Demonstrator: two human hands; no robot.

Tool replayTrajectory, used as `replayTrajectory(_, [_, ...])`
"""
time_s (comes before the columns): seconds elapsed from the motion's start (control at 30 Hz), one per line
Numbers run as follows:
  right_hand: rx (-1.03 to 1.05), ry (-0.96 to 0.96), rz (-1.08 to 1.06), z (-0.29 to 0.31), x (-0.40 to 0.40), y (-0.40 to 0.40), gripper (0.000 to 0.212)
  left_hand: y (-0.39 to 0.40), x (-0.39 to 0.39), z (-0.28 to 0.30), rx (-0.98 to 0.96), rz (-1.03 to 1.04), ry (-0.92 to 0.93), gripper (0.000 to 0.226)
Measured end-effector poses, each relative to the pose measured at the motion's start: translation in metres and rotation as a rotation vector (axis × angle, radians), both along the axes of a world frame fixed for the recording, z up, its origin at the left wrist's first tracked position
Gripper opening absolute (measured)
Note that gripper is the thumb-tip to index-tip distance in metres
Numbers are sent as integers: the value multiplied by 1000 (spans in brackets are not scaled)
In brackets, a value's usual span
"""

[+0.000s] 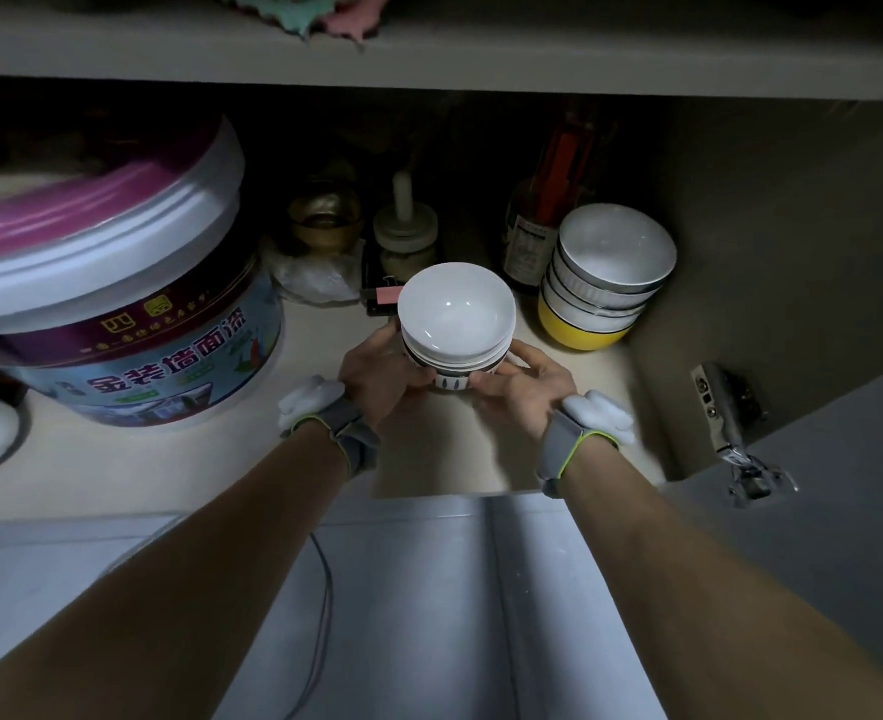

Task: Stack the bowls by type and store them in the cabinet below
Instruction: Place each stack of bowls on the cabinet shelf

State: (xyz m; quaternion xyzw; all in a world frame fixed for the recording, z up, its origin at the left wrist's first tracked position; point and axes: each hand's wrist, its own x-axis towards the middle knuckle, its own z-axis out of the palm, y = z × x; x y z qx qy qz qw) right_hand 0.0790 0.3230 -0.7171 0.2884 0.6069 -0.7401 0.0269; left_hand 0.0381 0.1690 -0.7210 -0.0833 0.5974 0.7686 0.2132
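Both hands, the left hand (377, 374) and right hand (520, 381), clasp a stack of patterned bowls (456, 324) low over the cabinet floor (169, 459); it should be lowered level, just left of the stored bowl stack (605, 278), before the fingers slip free.

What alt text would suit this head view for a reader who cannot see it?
Left hand and right hand hold a stack of white ceramic bowls inside a dim cabinet. To its right stands another bowl stack with a yellow bowl at the bottom; a large lidded paint bucket stands left.
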Motion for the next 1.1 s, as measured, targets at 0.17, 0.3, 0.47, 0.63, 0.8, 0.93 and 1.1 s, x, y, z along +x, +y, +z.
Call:
replayTrajectory(0.17, [-2, -13, -111, -8, -9, 0, 64, 13, -8, -5, -76, 59, 4, 68])
replayTrajectory(0.3, [-18, -14, -151, -13, -12, 1, 65, 19, -15, -6, -29, 36, -15, 69])
replayTrajectory(0.47, [-56, 17, -211, -13, -14, 6, 63, 29, -20, -9, 1, -18, -19, 69])
replayTrajectory(0.63, [-45, 35, -230, -11, -13, 8, 64, 34, -25, -18, 8, -42, -20, 65])
replayTrajectory(0.8, [-63, 48, -247, -5, -12, 5, 62, 38, -19, -13, -15, -44, 25, 63])
replayTrajectory(0.93, [-59, 62, -251, 1, -13, 2, 55, 46, -17, -3, -52, -52, 77, 63])
replayTrajectory(1.1, [104, 11, -239, 0, -15, 0, 53, 56, -17, 8, -16, 4, 13, 72])
